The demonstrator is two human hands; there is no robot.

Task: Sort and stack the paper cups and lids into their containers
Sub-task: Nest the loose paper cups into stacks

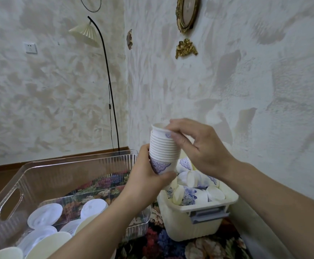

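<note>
A stack of white paper cups [162, 148] with blue patterns is held up in mid-air at the centre of the head view. My left hand [148, 174] grips the bottom of the stack from the left and below. My right hand [195, 146] pinches the rim of the top cup [159, 128], which sits slightly tilted in the stack. Below the hands, a cream plastic basket [193, 219] holds several loose cups [191, 195] lying on their sides. A clear plastic bin [46, 176] on the left holds several white lids [45, 214].
Both containers stand on a flower-patterned cloth [161, 242]. A black floor lamp [107, 85] with a pleated shade leans in the room's corner behind the clear bin. Textured walls close off the back and right side. A grey latch [208, 214] sits on the basket's front.
</note>
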